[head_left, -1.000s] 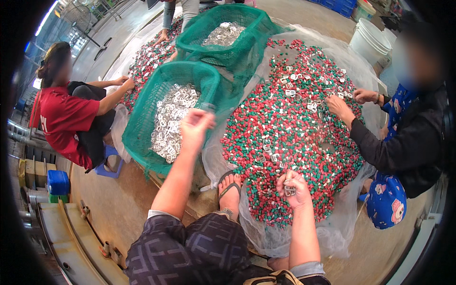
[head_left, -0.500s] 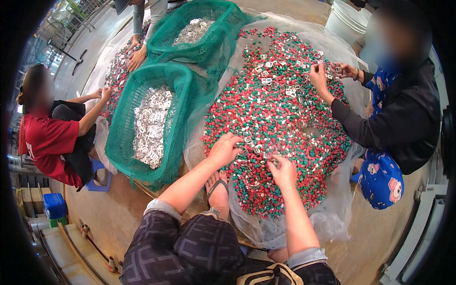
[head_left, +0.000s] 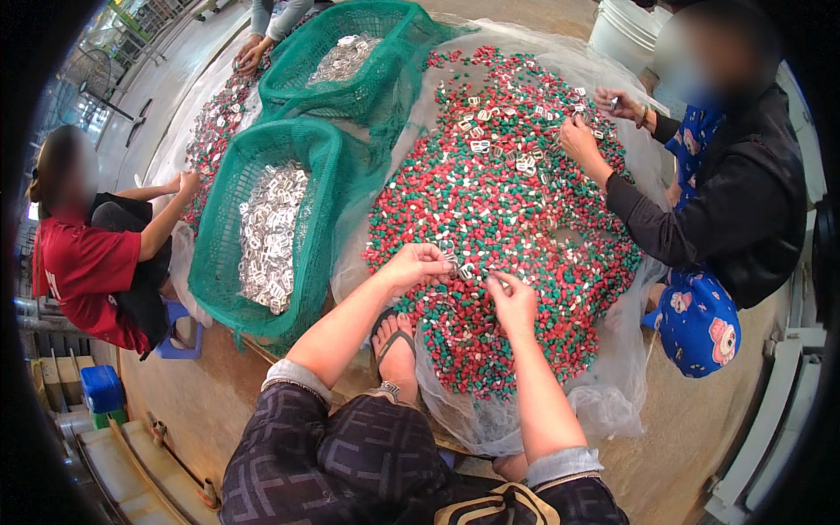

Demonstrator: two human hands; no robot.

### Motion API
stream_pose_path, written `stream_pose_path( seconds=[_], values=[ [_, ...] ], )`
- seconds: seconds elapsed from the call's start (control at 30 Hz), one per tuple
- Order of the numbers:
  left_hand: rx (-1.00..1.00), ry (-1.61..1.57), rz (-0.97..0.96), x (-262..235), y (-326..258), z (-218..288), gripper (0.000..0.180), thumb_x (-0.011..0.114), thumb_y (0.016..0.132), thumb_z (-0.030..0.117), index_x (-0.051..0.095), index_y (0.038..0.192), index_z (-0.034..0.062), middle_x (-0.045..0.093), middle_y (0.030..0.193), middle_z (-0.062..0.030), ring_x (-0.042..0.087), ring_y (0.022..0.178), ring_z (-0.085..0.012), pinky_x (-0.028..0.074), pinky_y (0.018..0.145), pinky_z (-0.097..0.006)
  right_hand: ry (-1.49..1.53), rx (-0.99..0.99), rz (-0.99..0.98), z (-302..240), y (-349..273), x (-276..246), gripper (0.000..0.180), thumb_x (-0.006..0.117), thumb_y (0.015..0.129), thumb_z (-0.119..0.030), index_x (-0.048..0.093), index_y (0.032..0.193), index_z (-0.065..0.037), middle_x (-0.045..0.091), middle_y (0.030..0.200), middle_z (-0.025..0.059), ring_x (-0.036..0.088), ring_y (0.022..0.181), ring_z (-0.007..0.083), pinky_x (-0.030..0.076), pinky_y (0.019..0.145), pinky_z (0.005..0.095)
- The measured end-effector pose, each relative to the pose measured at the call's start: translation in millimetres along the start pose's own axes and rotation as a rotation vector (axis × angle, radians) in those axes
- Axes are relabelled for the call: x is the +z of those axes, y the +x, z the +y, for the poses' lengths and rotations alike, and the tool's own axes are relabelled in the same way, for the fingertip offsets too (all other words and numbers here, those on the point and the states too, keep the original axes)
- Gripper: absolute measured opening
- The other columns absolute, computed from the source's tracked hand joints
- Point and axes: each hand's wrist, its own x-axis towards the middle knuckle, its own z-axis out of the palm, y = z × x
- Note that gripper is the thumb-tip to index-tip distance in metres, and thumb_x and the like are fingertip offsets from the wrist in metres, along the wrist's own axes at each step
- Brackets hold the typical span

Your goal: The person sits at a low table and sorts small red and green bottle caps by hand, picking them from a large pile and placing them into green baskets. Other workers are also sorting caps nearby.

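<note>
A wide heap of small red, green and white pebble-like pieces [head_left: 490,210] lies in front of me on a translucent mesh sheet [head_left: 617,407]. Over its near part, my left hand [head_left: 418,267] pinches a silvery metal buckle [head_left: 451,260] between thumb and fingers. Another pale buckle [head_left: 465,272] is just beside those fingertips. My right hand [head_left: 514,306] is a little to the right, thumb and forefinger pressed together low above the heap; whatever is between them is too small to make out. More loose buckles [head_left: 525,164] lie on the heap's far part.
Left of the heap stands a green basket [head_left: 206,262] of metal buckles, with a second green basket [head_left: 271,92] behind it, both draped in green netting. Co-workers crouch at right and left; another's hands are at far left. White buckets [head_left: 623,39] stand at the back right.
My left fingers have closed on a buckle, and my right hand has shifted slightly left. The right co-worker's hands have moved apart. The far-left person's hands have drawn farther back.
</note>
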Motion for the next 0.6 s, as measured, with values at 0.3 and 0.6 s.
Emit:
stream_pose_path(
  seconds=[0.3, 0.6],
  values=[
    [0.119, -0.086, -0.115, 8.8, 5.5, 5.4, 0.015, 0.065, 0.082, 0.007, 0.055, 0.093, 0.0055, 0.062, 0.086, -0.0044, 0.060, 0.071, -0.0118, 0.050, 0.063, -0.025, 0.673, 0.284, -0.019, 12.5, -2.0, -29.1, 0.030, 0.054, 0.090, -0.027, 0.062, 0.103, -0.001, 0.045, 0.058, -0.0042, 0.034, 0.045, 0.0037, 0.023, 0.039, 0.0193],
    [0.582, 1.072, 0.030, 54.2, 44.8, -16.3, 0.025, 0.071, 0.071, 0.014, 0.059, 0.091, 0.0073, 0.061, 0.073, -0.0056, 0.060, 0.069, -0.0172, 0.049, 0.062, -0.032, -0.225, -0.123, 0.108, 20.6, -1.7, -7.5, 0.025, 0.063, 0.080, -0.017, 0.065, 0.103, -0.007, 0.060, 0.064, 0.0059, 0.057, 0.058, 0.0172, 0.045, 0.055, 0.0312]
  ],
)
